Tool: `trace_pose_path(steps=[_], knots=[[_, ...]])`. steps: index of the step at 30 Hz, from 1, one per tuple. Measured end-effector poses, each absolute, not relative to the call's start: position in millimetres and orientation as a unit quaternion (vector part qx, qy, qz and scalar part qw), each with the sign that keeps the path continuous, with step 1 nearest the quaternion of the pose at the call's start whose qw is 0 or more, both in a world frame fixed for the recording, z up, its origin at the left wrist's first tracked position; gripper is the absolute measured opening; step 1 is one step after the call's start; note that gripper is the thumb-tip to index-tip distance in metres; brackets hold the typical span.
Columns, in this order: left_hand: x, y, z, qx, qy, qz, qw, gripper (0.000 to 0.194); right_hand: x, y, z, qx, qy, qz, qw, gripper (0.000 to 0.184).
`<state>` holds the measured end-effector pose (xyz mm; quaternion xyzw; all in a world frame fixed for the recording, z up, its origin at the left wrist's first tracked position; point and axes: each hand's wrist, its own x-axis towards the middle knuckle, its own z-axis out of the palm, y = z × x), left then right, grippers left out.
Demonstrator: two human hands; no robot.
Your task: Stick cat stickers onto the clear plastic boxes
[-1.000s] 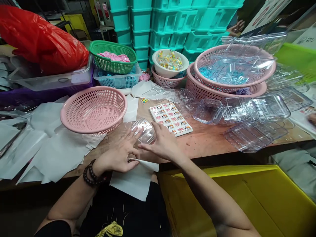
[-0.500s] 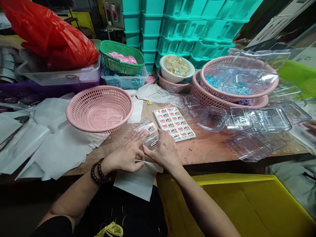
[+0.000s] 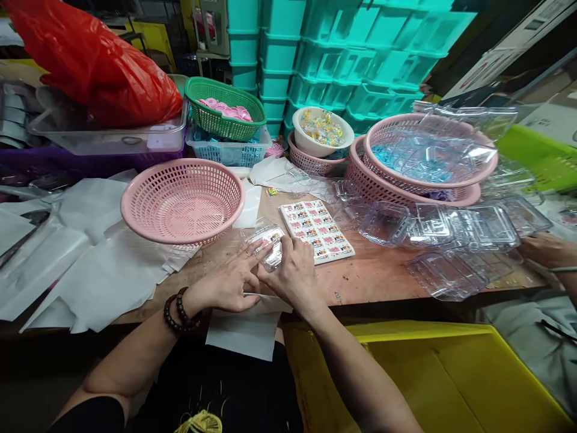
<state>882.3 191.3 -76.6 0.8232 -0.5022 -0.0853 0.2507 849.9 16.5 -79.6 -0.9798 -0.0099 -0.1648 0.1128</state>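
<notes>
A small clear plastic clamshell box (image 3: 269, 260) with a printed cartoon label on top lies on the table in front of me. The fingers of my left hand (image 3: 229, 279) stretch across its near left side, holding it down. My right hand (image 3: 293, 270) has its fingers bent against the box's right edge, thumb close to the left fingers. A sheet of white paper (image 3: 243, 334) lies under my hands and hangs over the table edge. Beside the right hand rests a stack of printed sticker sheets (image 3: 318, 228) with rows of cartoon labels.
A pink basket (image 3: 183, 201) stands left, near loose white papers (image 3: 103, 264). Clear plastic boxes (image 3: 464, 225) pile up on the right, where another person's hand (image 3: 545, 249) reaches in. Behind are a white bowl (image 3: 323, 135), a green basket (image 3: 225, 111) and teal crates (image 3: 342, 66).
My right hand's fingers have curled more and shifted slightly along the box. The view has turned a little right, and the other person's hand shows more at the right edge.
</notes>
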Motion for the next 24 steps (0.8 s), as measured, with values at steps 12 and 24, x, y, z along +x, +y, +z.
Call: trace_pose_path(steps=[12, 24], knots=[[889, 194, -73, 0.834, -0.476, -0.083, 0.267, 0.012, 841, 7, -71, -0.978, 0.001, -0.107, 0.178, 0.067], [842, 256, -32, 0.84, -0.382, -0.175, 0.342, 0.02, 808, 16, -71, -0.946, 0.072, -0.216, 0.23, 0.072]])
